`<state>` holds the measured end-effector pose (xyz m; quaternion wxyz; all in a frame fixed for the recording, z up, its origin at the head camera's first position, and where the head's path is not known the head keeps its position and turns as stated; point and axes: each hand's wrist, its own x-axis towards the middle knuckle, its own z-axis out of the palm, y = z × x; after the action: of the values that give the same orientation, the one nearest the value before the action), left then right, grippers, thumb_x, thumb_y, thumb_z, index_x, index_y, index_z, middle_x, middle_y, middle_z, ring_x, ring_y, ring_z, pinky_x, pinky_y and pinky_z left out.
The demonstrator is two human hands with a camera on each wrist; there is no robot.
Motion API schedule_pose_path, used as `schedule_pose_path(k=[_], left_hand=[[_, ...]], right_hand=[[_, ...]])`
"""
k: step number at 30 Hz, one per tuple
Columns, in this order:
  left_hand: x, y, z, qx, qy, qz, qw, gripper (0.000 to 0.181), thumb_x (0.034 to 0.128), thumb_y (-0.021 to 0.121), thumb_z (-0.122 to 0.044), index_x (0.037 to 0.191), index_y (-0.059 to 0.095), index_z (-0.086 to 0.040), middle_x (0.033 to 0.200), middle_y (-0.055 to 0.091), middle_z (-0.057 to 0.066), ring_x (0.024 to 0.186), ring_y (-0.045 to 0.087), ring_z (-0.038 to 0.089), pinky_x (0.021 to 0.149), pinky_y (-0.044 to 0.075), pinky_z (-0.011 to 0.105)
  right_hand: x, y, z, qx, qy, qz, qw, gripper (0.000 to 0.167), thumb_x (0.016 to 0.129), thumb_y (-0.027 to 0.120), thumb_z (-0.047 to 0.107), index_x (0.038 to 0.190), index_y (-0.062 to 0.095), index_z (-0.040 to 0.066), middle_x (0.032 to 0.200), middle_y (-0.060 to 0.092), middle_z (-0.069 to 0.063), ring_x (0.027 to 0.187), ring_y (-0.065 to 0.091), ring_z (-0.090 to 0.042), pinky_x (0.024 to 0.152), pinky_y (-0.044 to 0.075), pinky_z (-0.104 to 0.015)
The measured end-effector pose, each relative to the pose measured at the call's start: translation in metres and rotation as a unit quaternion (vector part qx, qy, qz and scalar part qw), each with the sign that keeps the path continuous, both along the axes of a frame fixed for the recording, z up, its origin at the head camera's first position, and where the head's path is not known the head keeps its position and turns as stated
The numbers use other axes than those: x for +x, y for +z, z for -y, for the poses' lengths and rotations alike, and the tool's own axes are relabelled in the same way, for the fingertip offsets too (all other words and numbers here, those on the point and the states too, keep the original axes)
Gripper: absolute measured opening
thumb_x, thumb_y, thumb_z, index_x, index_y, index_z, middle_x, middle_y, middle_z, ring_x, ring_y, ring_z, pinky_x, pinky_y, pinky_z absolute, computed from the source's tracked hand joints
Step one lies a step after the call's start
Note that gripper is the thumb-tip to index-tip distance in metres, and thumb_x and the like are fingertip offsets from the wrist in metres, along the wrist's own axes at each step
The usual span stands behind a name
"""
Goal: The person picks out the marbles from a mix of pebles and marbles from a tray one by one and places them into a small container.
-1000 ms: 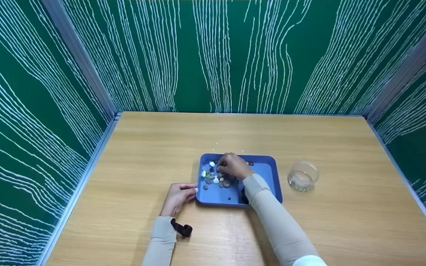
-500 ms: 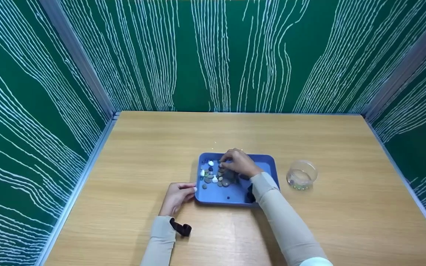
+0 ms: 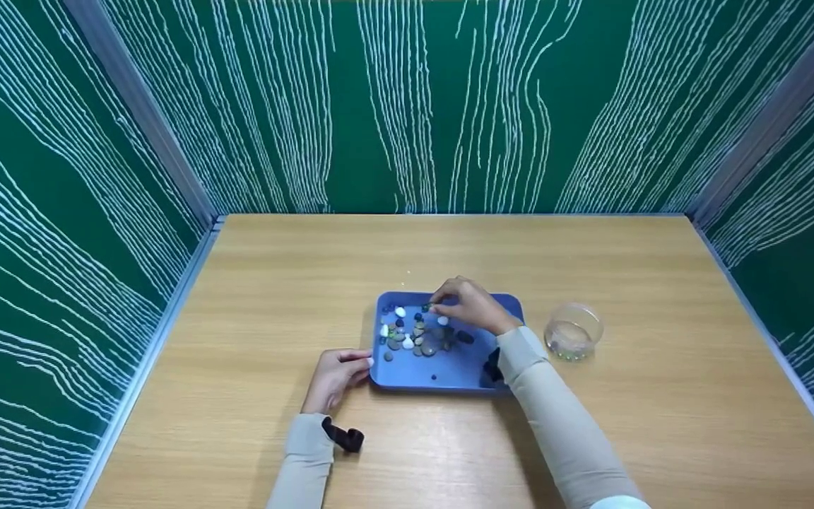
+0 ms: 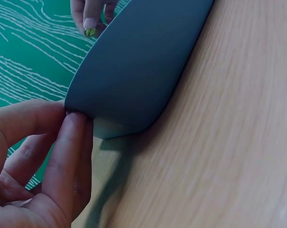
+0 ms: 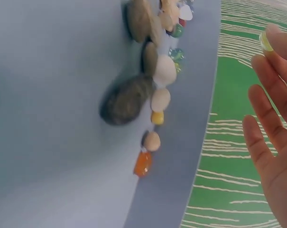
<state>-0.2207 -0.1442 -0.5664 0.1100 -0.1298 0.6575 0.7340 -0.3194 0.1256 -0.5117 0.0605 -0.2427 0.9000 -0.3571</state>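
Note:
A blue tray [image 3: 407, 375] lies on the table with several pebbles and glass pieces in it, mostly in its left half. My left hand [image 3: 340, 375] pinches the tray's left edge between thumb and fingers, plain in the left wrist view. Over the tray's far side is my right hand [image 3: 474, 307]. Its thumb and index finger pinch a yellow-green glass marble [image 5: 265, 42], with the other fingers loosely extended. Beneath it in the right wrist view are a dark grey stone [image 5: 126, 100], a white pebble [image 5: 164, 71] and an orange piece [image 5: 143, 164].
To the right of the tray stands a clear round container [image 3: 594, 338] with several marbles at its bottom. A black strap [image 3: 343, 435] hangs from my left wrist. Green walls with white lines [image 3: 379, 106] enclose the wooden table [image 3: 294, 283].
My right hand has moved up and to the right from among the pebbles, uncovering more of them. The left hand has stayed at the tray's edge.

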Motion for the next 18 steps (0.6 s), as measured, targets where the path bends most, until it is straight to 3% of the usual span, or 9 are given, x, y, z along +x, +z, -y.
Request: schedule_pose_path(k=[4, 10, 18], left_hand=[[-0.002, -0.005, 0.001, 0.000, 0.001, -0.001, 1.0000, 0.030, 0.0817, 0.066, 0.009, 0.111, 0.063, 0.015, 0.110, 0.066, 0.025, 0.086, 0.067, 0.015, 0.082, 0.059, 0.026], [-0.001, -0.006, 0.000, -0.002, 0.000, -0.013, 0.9999, 0.031, 0.0811, 0.067, 0.007, 0.111, 0.063, 0.017, 0.104, 0.068, 0.020, 0.083, 0.066, 0.012, 0.077, 0.060, 0.023], [-0.002, -0.008, 0.000, 0.002, -0.005, -0.012, 0.9999, 0.032, 0.0811, 0.067, 0.008, 0.112, 0.063, 0.016, 0.104, 0.068, 0.019, 0.084, 0.065, 0.012, 0.078, 0.060, 0.023]], right_hand=[[0.002, 0.004, -0.009, 0.001, -0.008, 0.002, 1.0000, 0.021, 0.089, 0.070, 0.026, 0.103, 0.073, 0.011, 0.103, 0.069, -0.003, 0.100, 0.055, -0.021, 0.092, 0.054, -0.039], [0.005, 0.010, -0.025, -0.025, -0.012, 0.001, 0.9996, 0.022, 0.088, 0.071, 0.022, 0.104, 0.072, 0.007, 0.103, 0.067, -0.007, 0.103, 0.057, -0.032, 0.090, 0.055, -0.045], [0.007, 0.014, -0.048, -0.033, -0.023, -0.016, 0.9991, 0.019, 0.088, 0.070, 0.019, 0.101, 0.073, 0.006, 0.103, 0.068, -0.006, 0.102, 0.055, -0.025, 0.093, 0.052, -0.046]])
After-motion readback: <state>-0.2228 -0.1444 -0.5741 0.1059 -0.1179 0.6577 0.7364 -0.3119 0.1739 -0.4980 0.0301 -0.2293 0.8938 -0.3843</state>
